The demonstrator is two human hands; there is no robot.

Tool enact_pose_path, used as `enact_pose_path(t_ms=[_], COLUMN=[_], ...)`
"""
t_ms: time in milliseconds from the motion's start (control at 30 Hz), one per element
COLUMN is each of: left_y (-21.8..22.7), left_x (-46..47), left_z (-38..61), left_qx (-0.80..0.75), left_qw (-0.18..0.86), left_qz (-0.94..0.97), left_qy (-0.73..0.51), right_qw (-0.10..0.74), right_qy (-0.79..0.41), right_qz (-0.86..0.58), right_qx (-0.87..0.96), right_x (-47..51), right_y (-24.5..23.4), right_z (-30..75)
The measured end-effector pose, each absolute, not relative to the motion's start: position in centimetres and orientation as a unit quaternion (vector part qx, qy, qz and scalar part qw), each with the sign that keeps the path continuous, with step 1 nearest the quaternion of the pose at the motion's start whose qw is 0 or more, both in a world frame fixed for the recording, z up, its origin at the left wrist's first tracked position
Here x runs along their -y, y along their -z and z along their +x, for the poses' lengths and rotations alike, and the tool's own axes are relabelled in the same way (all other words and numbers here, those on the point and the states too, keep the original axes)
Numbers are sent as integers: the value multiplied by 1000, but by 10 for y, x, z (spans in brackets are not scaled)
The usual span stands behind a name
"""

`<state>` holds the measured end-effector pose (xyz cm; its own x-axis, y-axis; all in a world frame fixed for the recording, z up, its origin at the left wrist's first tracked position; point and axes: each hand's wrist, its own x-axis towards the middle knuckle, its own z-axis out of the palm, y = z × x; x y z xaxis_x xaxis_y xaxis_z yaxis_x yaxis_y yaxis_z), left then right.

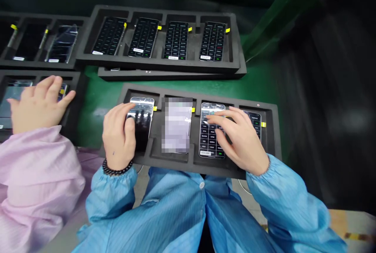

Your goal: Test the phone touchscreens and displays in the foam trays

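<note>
My left hand (119,135) grips the left edge of a smartphone (143,118) in a plastic film, the leftmost one in a black foam tray (199,92). My right hand (237,137) lies across a second smartphone (210,141), whose screen shows rows of dark keys. I cannot tell if those fingers grip it. Between my hands, a blurred phone (177,125) sits in its slot. Another phone (255,121) stands in the far right slot, partly behind my right hand. Small yellow tabs mark the slots.
A black foam tray (161,63) with several phones lies beyond on a green mat (96,92), with another tray edge (147,74) beneath it. More trays (38,63) lie to the left. A co-worker's hand (39,104) in a pink sleeve rests on one.
</note>
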<state>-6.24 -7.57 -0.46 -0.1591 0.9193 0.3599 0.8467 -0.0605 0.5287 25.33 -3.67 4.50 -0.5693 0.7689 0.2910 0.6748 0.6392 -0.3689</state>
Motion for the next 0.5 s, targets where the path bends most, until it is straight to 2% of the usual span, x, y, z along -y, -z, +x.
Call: enact_pose_path(t_ms=[133, 267, 433, 500], left_y=[17, 24, 19, 15], left_x=[95, 101, 126, 144], left_z=[-98, -109, -92, -80], left_qx=[-774, -802, -809, -812], left_qw=[95, 150, 165, 171], left_qz=[553, 502, 482, 478], left_qy=[-292, -288, -294, -288], right_qw=[270, 396, 443, 482], right_qy=[-153, -160, 24, 33], right_qz=[-444, -479, -464, -489], right_qx=[841, 767, 766, 726], right_x=[79, 127, 119, 100], right_y=[-35, -4, 29, 35], right_z=[257, 244, 242, 247])
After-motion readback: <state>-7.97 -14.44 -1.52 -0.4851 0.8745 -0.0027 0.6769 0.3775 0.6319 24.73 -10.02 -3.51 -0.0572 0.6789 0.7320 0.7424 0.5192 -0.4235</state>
